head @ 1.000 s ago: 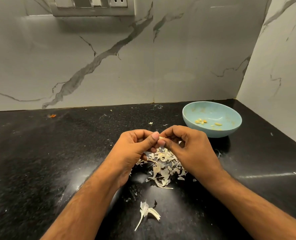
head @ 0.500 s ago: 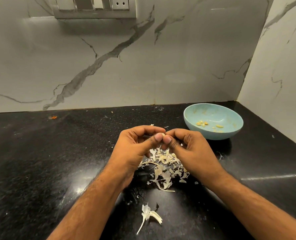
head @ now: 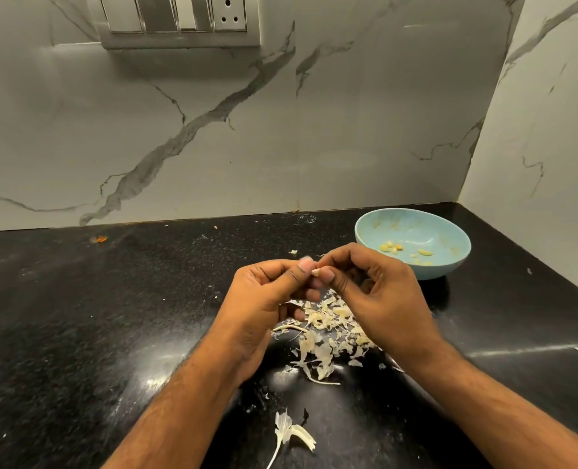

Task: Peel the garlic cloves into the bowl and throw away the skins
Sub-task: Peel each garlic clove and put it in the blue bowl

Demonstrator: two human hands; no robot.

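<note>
A small garlic clove (head: 315, 272) is pinched between both hands, left hand (head: 264, 299) and right hand (head: 382, 299); the bowl (head: 450, 265) lies nearer the right, apparently just beyond it.

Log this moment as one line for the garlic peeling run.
step: peeling | left hand and right hand: pinch garlic clove | bowl: holds peeled cloves | skins: piled on counter, not discarded
</note>
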